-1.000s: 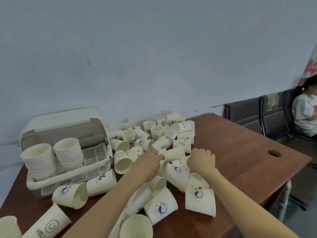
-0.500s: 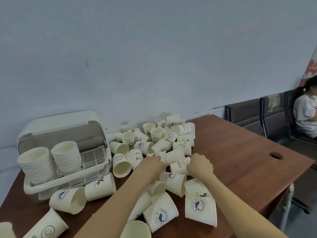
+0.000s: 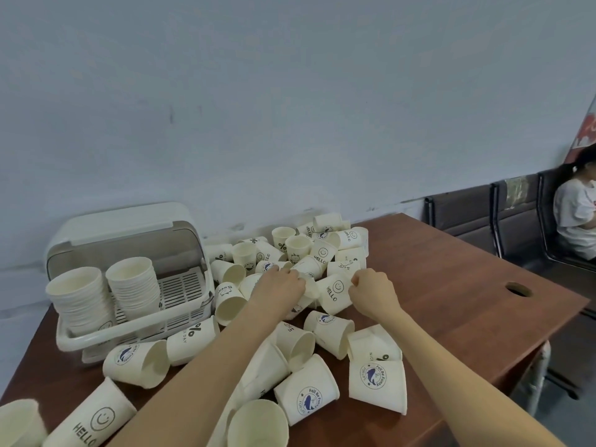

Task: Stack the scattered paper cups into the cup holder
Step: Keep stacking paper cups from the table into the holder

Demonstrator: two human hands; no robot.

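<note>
Brown table [image 3: 451, 285], grey wall behind. HELLO cup [image 3: 333, 290] on its side between both grips: left hand [image 3: 283, 285] curled on a neighbouring cup, grasp unclear; right hand [image 3: 371, 290] nearer, fingers curled at its rim.

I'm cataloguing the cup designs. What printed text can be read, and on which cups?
"HELLO": cup between the hands, bottom-left cup, pile cup.
"Fell Be Funny": whale-logo cups.
"%": cup by the holder.
Other prints: too small or blurred.

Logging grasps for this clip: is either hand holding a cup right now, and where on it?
It cannot be told: the left hand and right hand are both in the cup pile with their fingers hidden.
</note>
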